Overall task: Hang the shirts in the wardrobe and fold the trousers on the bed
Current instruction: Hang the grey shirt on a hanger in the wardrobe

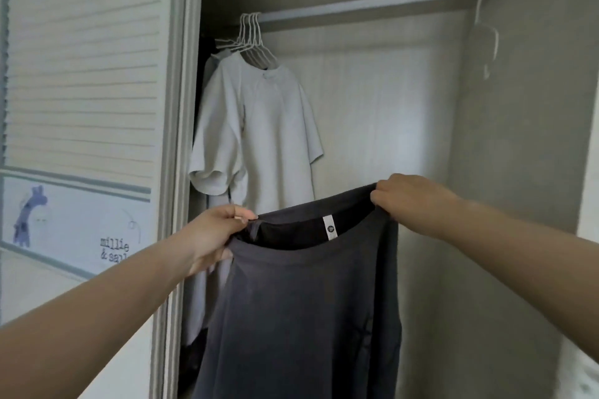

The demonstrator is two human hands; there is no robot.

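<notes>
Open wardrobe seen from the wearer's head. The left hand (214, 233) pinches one shoulder of a dark grey shirt (301, 311) between thumb and curled fingers; the right hand (411, 201) grips the other shoulder in a closed fist. The shirt hangs spread between them, near the viewer and in front of the wardrobe opening, neck label (330, 228) facing out; no hanger is visible in it. Farther in, at the left end of the rail (372, 5), a white shirt (265, 136) already hangs among a cluster of white hangers (251, 39). One more hanger (486, 39) dangles at the rail's far right. Judged progress: at least one shirt is hung, the dark shirt is not yet. Neither bed nor trousers are in view, so that part cannot be assessed.
</notes>
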